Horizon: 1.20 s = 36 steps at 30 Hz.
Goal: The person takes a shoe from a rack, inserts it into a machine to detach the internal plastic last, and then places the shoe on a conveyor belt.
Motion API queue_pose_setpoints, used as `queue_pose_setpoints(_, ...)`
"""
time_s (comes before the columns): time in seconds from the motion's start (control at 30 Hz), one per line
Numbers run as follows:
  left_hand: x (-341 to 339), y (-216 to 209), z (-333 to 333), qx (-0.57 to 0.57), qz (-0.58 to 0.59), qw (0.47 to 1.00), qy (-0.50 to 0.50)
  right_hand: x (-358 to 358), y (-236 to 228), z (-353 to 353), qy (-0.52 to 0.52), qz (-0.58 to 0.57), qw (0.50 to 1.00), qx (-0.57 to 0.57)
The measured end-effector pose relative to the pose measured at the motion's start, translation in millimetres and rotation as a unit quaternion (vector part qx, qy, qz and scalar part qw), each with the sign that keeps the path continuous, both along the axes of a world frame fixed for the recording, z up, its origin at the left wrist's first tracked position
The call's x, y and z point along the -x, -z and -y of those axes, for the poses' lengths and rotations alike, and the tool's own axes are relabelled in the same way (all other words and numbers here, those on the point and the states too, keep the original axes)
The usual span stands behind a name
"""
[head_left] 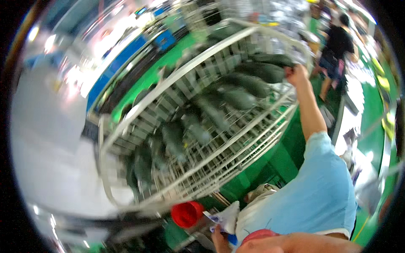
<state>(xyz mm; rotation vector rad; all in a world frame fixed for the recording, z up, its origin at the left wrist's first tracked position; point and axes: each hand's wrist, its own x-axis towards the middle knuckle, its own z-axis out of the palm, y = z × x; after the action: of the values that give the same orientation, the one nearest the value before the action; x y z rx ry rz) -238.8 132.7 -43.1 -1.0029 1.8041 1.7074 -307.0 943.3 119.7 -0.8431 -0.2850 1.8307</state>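
A long white wire rack [190,71] fills the middle, holding rows of dark green, rounded, shoe-shaped pieces [249,84]; blur hides whether they are shoes or lasts. My right arm reaches to the rack's far right end. There my right hand [298,75] is closed at the end of one dark green piece [272,72]; its fingertips are partly hidden. Low in the picture, my left hand [219,239] closes on a crumpled white piece with purple-blue patches [229,217], perhaps cloth or a bag. Beside it stands a red cup-like container [187,214].
Green floor [270,164] shows under and beyond the rack. A person in dark clothes [337,42] stands at the far right near a long bench [353,95]. Behind the rack runs a blue-sided line [122,59]. A large pale surface [50,126] lies left.
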Motion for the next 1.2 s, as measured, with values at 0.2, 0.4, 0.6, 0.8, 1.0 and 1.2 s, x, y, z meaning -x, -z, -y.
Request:
queue_pose_setpoints(0.2, -107, 31, 66, -0.045, -0.003, 0.993, -0.108, 1, -11, 238, 0.029, 0.379, 0.845, -0.377)
queue_pose_setpoints(0.4, -336, 9, 129, -0.031, -0.12, 0.914, -0.386, 64, 63, 497, -0.094, 0.351, 0.341, -0.867)
queue_pose_setpoints(0.6, -551, -29, 114, 0.071, -0.348, 0.729, -0.585, 18, 29, 702, -0.59, 0.168, 0.181, -0.769)
queue_pose_setpoints(0.8, -658, 107, 186, 0.449, 0.225, 0.808, -0.309, -69, 22, 859, -0.599, 0.002, -0.207, -0.774)
queue_pose_setpoints(1.0, -642, 134, 169, 0.385, 0.388, 0.743, -0.387, -108, 22, 918, -0.635, -0.041, -0.265, -0.724)
queue_pose_setpoints(1.2, -658, 44, 26, 0.33, 0.357, 0.742, -0.461, -105, 43, 960, -0.559, -0.04, -0.332, -0.759)
